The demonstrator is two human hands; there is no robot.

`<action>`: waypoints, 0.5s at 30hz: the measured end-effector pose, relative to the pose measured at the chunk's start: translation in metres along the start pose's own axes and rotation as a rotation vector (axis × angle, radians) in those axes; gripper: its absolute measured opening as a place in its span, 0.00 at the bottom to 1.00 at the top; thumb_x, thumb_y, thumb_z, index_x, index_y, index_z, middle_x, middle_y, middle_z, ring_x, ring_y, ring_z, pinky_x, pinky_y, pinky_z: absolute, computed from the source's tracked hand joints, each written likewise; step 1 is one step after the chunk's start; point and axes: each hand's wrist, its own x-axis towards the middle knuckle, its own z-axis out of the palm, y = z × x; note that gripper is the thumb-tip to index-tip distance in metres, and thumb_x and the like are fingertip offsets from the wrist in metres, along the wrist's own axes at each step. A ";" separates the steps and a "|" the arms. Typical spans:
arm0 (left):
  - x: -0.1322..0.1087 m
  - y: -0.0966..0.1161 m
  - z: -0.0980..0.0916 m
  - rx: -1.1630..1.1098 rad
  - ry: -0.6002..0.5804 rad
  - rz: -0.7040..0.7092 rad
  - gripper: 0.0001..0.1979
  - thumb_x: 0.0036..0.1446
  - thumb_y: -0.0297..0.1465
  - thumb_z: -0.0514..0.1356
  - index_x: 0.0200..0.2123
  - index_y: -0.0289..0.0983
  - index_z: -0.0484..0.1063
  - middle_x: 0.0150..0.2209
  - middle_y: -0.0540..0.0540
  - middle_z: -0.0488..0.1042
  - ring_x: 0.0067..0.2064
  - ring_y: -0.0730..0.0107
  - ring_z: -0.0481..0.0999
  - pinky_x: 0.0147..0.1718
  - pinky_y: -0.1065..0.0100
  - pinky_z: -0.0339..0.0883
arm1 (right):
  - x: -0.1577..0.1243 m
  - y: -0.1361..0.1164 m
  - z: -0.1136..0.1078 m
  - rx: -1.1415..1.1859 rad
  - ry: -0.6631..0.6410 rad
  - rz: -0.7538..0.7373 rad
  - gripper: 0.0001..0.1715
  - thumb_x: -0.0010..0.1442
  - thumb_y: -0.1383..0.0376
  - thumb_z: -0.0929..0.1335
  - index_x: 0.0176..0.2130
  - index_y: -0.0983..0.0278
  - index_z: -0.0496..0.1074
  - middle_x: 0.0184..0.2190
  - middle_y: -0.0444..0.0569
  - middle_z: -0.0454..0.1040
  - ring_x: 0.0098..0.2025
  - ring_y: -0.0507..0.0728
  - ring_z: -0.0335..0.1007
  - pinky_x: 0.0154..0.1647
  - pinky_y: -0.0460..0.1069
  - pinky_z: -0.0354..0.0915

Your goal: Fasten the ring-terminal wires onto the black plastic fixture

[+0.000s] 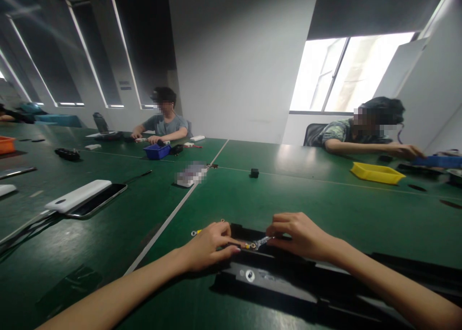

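My left hand point(211, 245) rests on a long black bar-shaped part point(274, 277) lying on the green table point(306, 200), fingers pinched on a small yellow-sleeved ring terminal point(247, 246). My right hand point(301, 234) is closed in a pinch on a small silver metal piece point(263, 241) that meets the terminal's ring between the two hands. Another small yellow-tipped terminal point(195, 232) lies on the table just left of my left hand.
A white power bank point(77, 195) and a dark phone point(97, 200) lie at the left. A small black cube point(254, 173) sits mid-table. Farther off are a yellow tray point(377, 172), a blue tray point(157, 151) and two seated people at work.
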 end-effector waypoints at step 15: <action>0.000 0.002 -0.002 0.004 0.001 -0.008 0.18 0.66 0.40 0.46 0.51 0.44 0.70 0.35 0.46 0.64 0.38 0.66 0.64 0.36 0.68 0.58 | 0.000 -0.001 0.000 0.010 0.001 -0.007 0.13 0.61 0.59 0.64 0.36 0.63 0.74 0.27 0.46 0.70 0.28 0.51 0.66 0.27 0.45 0.56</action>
